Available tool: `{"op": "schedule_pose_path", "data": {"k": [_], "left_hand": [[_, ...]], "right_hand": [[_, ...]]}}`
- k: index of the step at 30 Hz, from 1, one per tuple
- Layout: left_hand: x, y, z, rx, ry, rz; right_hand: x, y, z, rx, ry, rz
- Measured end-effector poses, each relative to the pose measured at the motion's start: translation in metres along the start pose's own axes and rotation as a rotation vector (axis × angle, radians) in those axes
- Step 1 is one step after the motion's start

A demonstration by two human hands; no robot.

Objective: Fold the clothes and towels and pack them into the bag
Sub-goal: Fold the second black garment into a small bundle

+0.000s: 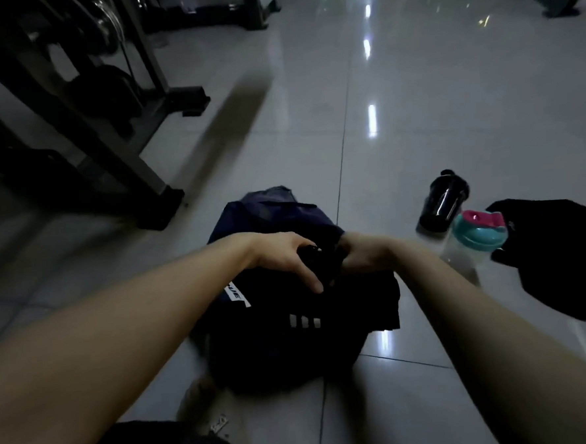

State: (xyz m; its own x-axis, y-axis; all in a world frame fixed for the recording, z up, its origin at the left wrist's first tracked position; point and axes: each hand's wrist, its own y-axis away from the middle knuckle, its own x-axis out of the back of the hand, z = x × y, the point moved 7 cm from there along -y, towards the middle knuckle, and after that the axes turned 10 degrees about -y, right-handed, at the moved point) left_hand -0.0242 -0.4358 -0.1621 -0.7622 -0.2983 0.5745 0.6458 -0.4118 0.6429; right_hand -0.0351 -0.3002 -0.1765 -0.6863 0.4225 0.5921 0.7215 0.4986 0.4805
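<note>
1. Glossy grey floor tiles [416,128] of a dim gym lie under me, streaked with reflected light.
2. My left hand [287,256] clasps the top of a black garment [304,324], thumb and fingers curled over a bunched fold.
3. My right hand [362,255] grips the same fabric just beside it, with the fingers buried in the dark cloth.
4. That garment, marked with three white stripes, sits on top of the navy bag [267,216], which rests on the tiles in front of me.
5. To my right stand a black bottle [443,200] and a clear bottle with a teal lid [479,236], close together.
6. Just beyond them another black cloth [561,260] lies flat on the floor.
7. Far left, a dark machine frame [108,147] stands.
</note>
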Motion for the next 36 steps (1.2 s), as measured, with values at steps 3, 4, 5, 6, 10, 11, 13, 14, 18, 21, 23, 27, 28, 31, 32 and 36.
{"op": "schedule_pose_path", "data": {"k": [3,4,5,6,10,11,13,14,18,21,23,27,28,31,32,36], "left_hand": [[-0.008,-0.015,-0.024,0.016,-0.052,0.116],[-0.01,-0.022,-0.031,0.019,-0.066,0.161],[-0.011,-0.027,-0.04,0.026,-0.055,0.202],[-0.01,-0.031,-0.05,0.039,-0.012,0.237],[-0.024,-0.036,-0.101,0.158,0.376,0.217],[-0.033,-0.038,-0.11,0.191,0.493,0.189],[-0.051,-0.043,-0.117,0.239,0.659,0.11],[-0.058,-0.046,-0.116,0.247,0.7,0.075],[-0.064,-0.058,-0.111,0.251,0.621,0.013],[-0.06,-0.067,-0.109,0.258,0.234,0.066],[-0.052,-0.072,-0.099,0.218,-0.002,0.167],[-0.044,-0.075,-0.098,0.165,-0.132,0.301],[-0.045,-0.075,-0.101,0.152,-0.115,0.303],[-0.048,-0.073,-0.109,0.135,-0.012,0.286],[-0.048,-0.071,-0.11,0.142,0.006,0.285],[-0.049,-0.069,-0.109,0.212,-0.063,0.232]], "right_hand": [[-0.004,-0.026,-0.016,0.015,0.078,-0.057],[-0.006,-0.034,-0.016,0.022,0.083,-0.059],[-0.008,-0.041,-0.013,0.026,0.069,-0.05],[-0.008,-0.046,-0.008,0.034,0.016,-0.026],[0.014,-0.051,0.05,-0.049,-0.516,0.41],[0.017,-0.047,0.073,-0.148,-0.654,0.539],[-0.006,-0.039,0.109,-0.38,-0.902,0.577],[-0.023,-0.035,0.116,-0.473,-0.94,0.504],[-0.064,-0.026,0.12,-0.551,-0.841,0.259],[-0.065,-0.032,0.122,-0.476,-0.78,0.226],[-0.065,-0.033,0.123,-0.445,-0.754,0.193],[-0.064,-0.035,0.124,-0.449,-0.682,0.233],[-0.063,-0.037,0.122,-0.439,-0.647,0.259],[-0.061,-0.042,0.107,-0.383,-0.473,0.327],[-0.063,-0.043,0.103,-0.379,-0.434,0.337],[-0.071,-0.044,0.103,-0.358,-0.463,0.307]]}}
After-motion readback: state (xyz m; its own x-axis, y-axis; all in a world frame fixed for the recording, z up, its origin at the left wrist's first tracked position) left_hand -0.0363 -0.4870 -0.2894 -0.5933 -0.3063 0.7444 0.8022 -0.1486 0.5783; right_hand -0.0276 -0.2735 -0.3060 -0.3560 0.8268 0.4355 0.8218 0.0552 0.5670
